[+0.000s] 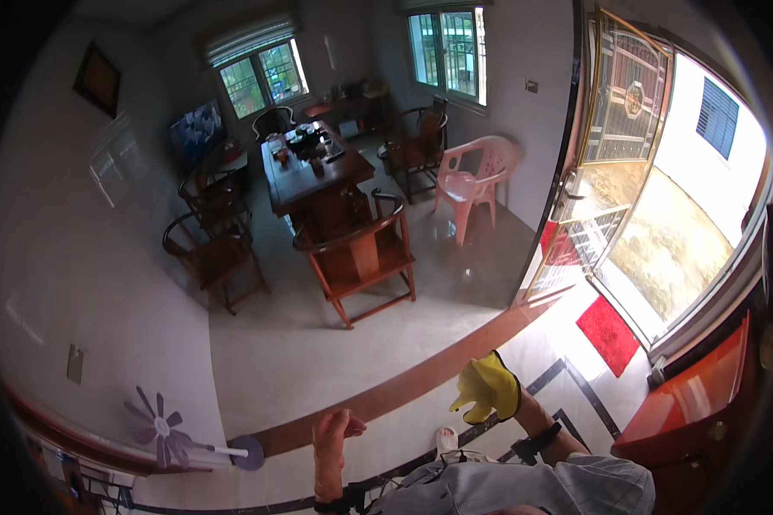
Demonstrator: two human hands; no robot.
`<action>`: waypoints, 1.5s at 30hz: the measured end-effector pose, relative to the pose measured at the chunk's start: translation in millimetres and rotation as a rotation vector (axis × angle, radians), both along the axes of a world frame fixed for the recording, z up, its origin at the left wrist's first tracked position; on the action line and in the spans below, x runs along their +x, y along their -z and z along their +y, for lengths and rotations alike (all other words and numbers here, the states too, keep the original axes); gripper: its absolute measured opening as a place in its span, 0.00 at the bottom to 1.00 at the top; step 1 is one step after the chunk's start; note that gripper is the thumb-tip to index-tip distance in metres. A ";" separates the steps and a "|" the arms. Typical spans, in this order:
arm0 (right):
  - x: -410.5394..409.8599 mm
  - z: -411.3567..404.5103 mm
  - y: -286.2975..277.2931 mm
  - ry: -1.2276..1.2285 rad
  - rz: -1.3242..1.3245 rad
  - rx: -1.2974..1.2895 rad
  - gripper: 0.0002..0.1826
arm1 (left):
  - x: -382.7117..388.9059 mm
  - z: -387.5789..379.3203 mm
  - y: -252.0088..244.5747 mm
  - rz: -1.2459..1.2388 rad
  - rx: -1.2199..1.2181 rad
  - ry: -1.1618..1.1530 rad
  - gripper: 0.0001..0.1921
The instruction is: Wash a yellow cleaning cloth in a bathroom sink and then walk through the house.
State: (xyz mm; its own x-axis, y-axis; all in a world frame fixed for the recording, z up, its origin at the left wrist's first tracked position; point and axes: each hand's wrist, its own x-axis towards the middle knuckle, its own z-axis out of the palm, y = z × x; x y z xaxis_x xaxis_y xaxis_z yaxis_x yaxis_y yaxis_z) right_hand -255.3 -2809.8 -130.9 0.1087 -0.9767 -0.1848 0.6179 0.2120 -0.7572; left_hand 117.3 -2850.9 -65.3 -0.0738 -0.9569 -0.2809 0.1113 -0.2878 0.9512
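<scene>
My left hand (335, 444) is bare and raised before my body, its fingers loosely bent with nothing visible in it. A yellow work glove (505, 383) with a dark cuff covers my right hand (489, 389). The gloved fingers are spread, and no object shows between them. Dark bands circle both wrists. Both hands are in the air over the pale tiled floor (277, 380), apart from each other. Below and between them a light shoe (446, 440) shows on one of my feet.
A wooden armchair (361, 254) stands ahead, before a dark wooden tea table (322, 167). A pink plastic chair (473, 183) is farther right. A fan (161, 425) stands at left. By the open doorway lie a red mat (609, 335) and red wooden furniture (683, 393).
</scene>
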 end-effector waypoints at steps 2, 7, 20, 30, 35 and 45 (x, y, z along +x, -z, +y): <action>-21.5 -29.1 -0.8 0.011 -0.030 0.009 0.17 | -21.3 -32.2 -1.8 0.036 -0.039 0.028 0.09; -60.3 -91.1 -12.9 -0.001 -0.037 -0.017 0.16 | -73.2 -102.4 -15.0 0.033 -0.053 0.078 0.09; -146.3 -252.5 -32.1 0.115 -0.015 -0.020 0.13 | -178.8 -301.0 -0.7 0.119 -0.039 0.159 0.09; -236.1 -370.5 -70.0 0.270 0.095 -0.048 0.15 | -266.2 -446.3 -18.0 0.096 -0.054 0.254 0.11; -288.3 -433.4 -56.1 0.266 0.102 -0.039 0.16 | -294.2 -500.7 2.2 0.049 -0.014 0.161 0.11; -387.4 -616.9 -52.0 0.023 0.116 -0.089 0.19 | -369.4 -588.7 -9.5 0.010 -0.095 -0.161 0.09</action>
State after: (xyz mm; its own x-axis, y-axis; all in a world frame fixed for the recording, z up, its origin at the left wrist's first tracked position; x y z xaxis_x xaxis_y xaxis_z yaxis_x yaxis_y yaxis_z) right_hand -642.7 -3426.7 -78.9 0.0693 -0.9918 -0.1075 0.5291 0.1279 -0.8389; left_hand -252.1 -3439.6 -55.8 0.0801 -0.9787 -0.1891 0.1578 -0.1749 0.9719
